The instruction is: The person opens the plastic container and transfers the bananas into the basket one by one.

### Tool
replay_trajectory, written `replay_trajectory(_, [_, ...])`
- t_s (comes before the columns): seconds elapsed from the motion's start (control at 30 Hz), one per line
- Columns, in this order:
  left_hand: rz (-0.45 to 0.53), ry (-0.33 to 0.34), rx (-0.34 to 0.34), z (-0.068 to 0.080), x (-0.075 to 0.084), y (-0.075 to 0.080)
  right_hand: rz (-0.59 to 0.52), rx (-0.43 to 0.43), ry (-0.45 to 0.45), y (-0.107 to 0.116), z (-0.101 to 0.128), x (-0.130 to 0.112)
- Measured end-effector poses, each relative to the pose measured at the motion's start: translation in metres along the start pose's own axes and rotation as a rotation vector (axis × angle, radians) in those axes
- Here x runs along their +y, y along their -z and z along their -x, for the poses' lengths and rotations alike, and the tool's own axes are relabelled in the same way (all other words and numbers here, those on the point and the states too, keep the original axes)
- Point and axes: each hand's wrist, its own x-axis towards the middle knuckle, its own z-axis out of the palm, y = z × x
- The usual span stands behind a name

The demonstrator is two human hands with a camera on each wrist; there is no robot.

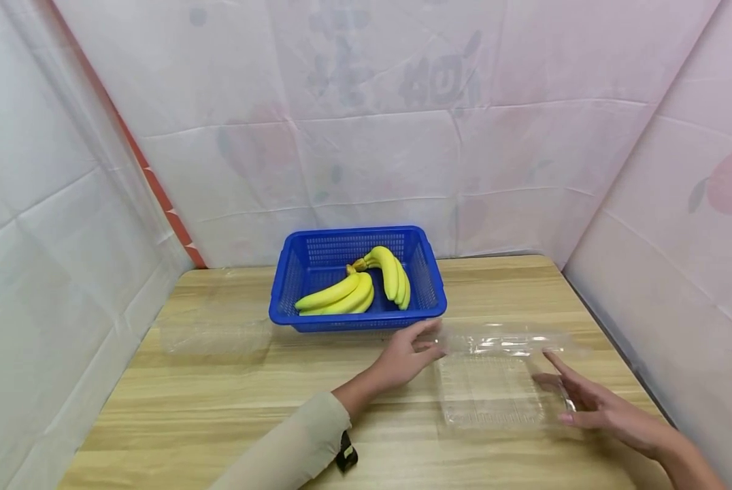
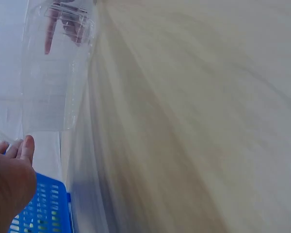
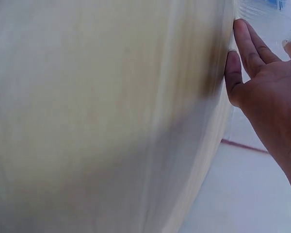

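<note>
A clear plastic clamshell box (image 1: 491,391) lies on the right part of the table, its lid raised at the far side. My left hand (image 1: 403,357) is at the box's back left corner, fingers loosely extended and fingertips right at the edge. On the other side, my right hand (image 1: 605,408) has its fingers spread along the right wall, the thumb low near the front corner. In the left wrist view the clear box (image 2: 51,82) shows fingers through its plastic. The right hand (image 3: 266,77) appears with straight fingers in the right wrist view.
A blue plastic basket (image 1: 280,289) stands at the back middle of the wooden table (image 1: 219,422), holding two bunches of bananas (image 1: 341,294). Another clear plastic box (image 1: 215,337) lies at the left. White printed sheets (image 1: 366,163) enclose the back and sides.
</note>
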Motion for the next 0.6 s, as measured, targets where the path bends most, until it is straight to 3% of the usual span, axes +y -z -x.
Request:
replay_trajectory(0.33, [-0.045,0.049,0.028,-0.020,0.006,-0.018,-0.008,0.005,-0.042,0.012,0.010,0.006])
replay_trajectory(0.6, [-0.040,0.018,0.097,-0.036,0.007,-0.034,-0.022,0.010,-0.108,0.020,0.010,0.010])
